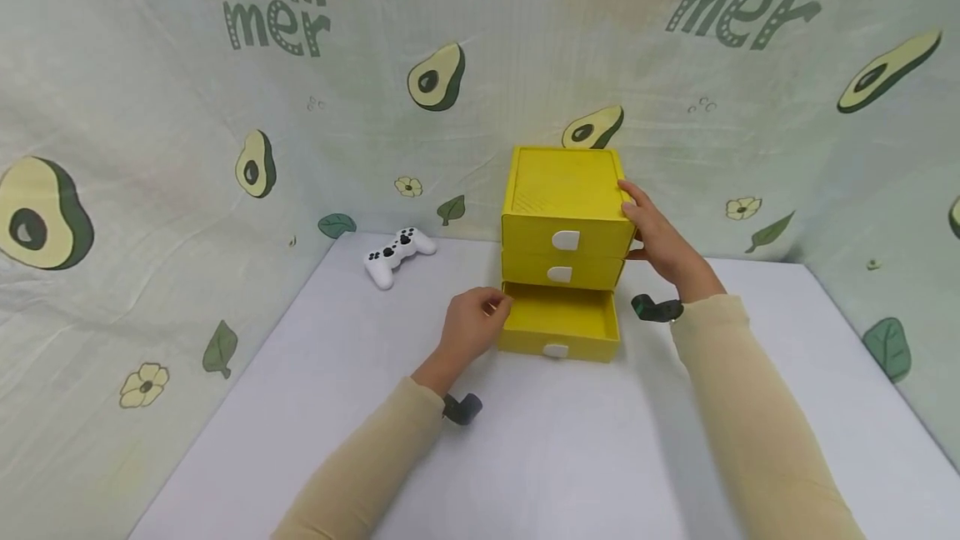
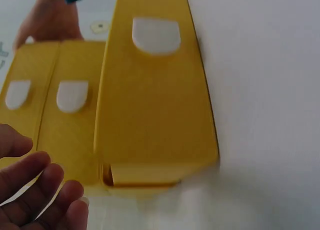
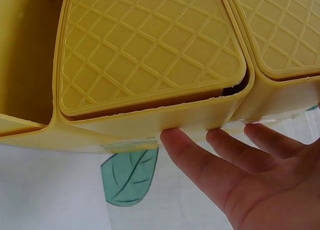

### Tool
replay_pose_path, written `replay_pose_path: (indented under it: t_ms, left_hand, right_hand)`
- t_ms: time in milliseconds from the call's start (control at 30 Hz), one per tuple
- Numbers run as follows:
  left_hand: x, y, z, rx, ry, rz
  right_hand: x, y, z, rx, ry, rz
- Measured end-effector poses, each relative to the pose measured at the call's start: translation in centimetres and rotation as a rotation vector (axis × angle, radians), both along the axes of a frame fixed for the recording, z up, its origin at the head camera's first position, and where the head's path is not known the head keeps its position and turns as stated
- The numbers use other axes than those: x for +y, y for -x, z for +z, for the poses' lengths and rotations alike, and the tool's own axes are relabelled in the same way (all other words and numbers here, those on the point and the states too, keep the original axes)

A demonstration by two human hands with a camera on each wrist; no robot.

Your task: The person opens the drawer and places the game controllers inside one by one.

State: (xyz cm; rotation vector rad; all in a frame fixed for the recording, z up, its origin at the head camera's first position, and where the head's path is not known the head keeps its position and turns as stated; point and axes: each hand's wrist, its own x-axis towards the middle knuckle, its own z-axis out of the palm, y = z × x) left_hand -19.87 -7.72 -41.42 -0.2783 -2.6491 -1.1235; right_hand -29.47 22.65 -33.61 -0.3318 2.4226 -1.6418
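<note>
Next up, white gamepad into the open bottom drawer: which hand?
Left, probably. The left hand holds nothing, and is nearer the white gamepad and by the left side of the open bottom drawer. The right hand touches the right side of the yellow drawer unit.

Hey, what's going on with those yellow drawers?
A person's right hand touches the side of a yellow drawer unit. Their left hand is beside the bottom drawer, which is pulled out, and holds nothing. The top drawer and middle drawer are shut. A white game controller lies off to the left.
</note>
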Motion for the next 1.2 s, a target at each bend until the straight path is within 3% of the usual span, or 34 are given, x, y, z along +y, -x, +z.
replay_pose_path:
  t_ms: [233,567,900,1200]
  left_hand:
    - [-3.3,3.0,0.3,0.052,0.076,0.085]
    - [-7.4,7.0,0.7,-0.014,0.251,0.171]
    - [-10.0,9.7,0.9,-0.029,0.343,0.208]
    - [-11.6,10.8,0.8,-0.041,0.361,0.25]
  right_hand:
    - [0.1,0.2,-0.2,-0.006,0.01,0.002]
    - [-0.1,0.3,-0.3,0.01,0.003,0.004]
    - [0.1,0.2,-0.4,0.023,0.003,-0.001]
    - [-0.3,0.0,-0.4,0.02,0.001,-0.018]
